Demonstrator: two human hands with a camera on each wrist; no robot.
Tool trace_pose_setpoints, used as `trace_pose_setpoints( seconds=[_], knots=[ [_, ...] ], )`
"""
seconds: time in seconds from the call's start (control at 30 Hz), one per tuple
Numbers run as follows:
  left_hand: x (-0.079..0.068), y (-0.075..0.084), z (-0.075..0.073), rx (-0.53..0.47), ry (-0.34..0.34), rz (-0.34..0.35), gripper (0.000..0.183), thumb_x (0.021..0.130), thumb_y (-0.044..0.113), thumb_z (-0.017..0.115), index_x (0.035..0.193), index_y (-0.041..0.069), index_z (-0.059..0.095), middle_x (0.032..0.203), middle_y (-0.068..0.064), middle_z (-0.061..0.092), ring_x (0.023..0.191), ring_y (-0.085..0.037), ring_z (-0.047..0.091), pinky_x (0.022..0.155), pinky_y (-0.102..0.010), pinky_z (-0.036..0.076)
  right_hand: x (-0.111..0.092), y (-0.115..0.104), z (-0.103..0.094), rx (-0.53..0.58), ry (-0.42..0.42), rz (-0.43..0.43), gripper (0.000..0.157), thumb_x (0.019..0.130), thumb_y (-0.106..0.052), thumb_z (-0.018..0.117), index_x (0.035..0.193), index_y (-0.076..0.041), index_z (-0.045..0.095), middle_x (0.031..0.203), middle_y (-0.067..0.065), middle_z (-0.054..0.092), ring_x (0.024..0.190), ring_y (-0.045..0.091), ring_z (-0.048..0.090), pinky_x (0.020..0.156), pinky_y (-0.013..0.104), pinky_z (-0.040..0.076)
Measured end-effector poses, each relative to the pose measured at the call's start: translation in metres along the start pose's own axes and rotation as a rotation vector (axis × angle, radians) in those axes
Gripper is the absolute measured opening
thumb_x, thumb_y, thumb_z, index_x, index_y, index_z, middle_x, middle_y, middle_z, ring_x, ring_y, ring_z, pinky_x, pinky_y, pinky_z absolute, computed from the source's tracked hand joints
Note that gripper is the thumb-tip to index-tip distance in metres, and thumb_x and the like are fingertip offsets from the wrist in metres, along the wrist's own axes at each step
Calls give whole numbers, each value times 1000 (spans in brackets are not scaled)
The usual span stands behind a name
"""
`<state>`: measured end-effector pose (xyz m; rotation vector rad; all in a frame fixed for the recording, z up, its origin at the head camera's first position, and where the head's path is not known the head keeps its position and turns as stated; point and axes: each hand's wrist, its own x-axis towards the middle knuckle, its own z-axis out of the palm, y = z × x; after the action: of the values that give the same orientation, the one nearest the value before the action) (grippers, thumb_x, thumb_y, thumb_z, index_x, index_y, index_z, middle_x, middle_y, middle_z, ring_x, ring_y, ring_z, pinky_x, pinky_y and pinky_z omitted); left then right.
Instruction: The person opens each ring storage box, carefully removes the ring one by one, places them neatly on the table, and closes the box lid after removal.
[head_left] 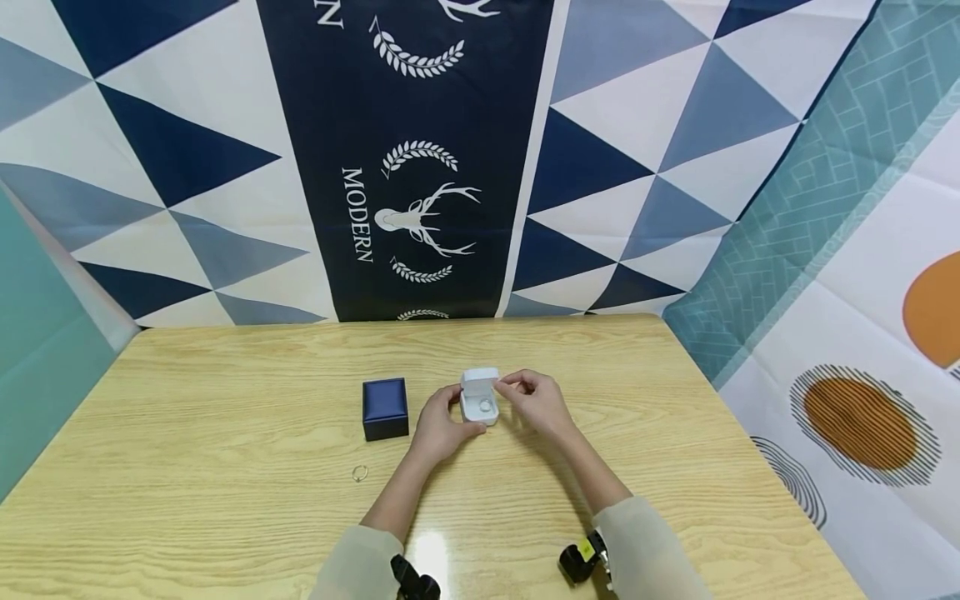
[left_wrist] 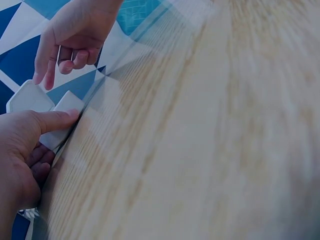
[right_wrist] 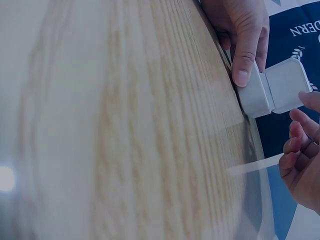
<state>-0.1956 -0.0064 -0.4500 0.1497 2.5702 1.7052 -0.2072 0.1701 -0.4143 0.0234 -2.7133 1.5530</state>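
A small white ring box [head_left: 480, 410] stands with its lid up on the wooden table, and a ring [head_left: 485, 406] sits in its insert. My left hand [head_left: 438, 428] grips the base from the left, the thumb lying along the front side in the left wrist view. From the other side, my right hand [head_left: 538, 403] pinches the edge of the raised lid [right_wrist: 287, 85] between thumb and index finger. Its other fingers are loosely curled. The ring is out of sight in both wrist views.
A dark blue box [head_left: 386, 408] with a closed lid stands left of my left hand. Nearer to me lies a loose thin ring [head_left: 360, 473] on the table [head_left: 225, 417]. Patterned cloth [head_left: 420, 167] hangs behind the table's far edge.
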Motion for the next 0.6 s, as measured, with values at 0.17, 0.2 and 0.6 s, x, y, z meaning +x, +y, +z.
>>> trace_pose_setpoints(
  seconds=[0.17, 0.2, 0.6],
  knots=[
    [0, 1, -1, 4, 2, 5, 71, 68, 16, 84, 129, -1, 51, 125, -17, 57, 122, -33, 49, 107, -49, 35, -1, -2, 0, -13, -10, -22, 16, 84, -22, 69, 93, -9, 71, 60, -4, 48, 51, 8, 39, 45, 18, 30],
    [0, 1, -1, 3, 2, 4, 71, 68, 16, 84, 129, -1, 51, 125, -17, 57, 122, -33, 49, 107, -49, 35, -1, -2, 0, -18, -13, -26, 15, 84, -22, 69, 93, -9, 71, 59, -4, 47, 50, 7, 38, 45, 18, 30],
    [0, 0, -1, 1, -3, 12, 69, 69, 16, 83, 128, -1, 52, 125, -17, 57, 122, -33, 50, 105, -49, 36, -2, 2, 4, -55, -53, -136, 10, 84, -18, 69, 89, -10, 71, 52, -5, 42, 42, 6, 35, 40, 19, 28]
  ],
)
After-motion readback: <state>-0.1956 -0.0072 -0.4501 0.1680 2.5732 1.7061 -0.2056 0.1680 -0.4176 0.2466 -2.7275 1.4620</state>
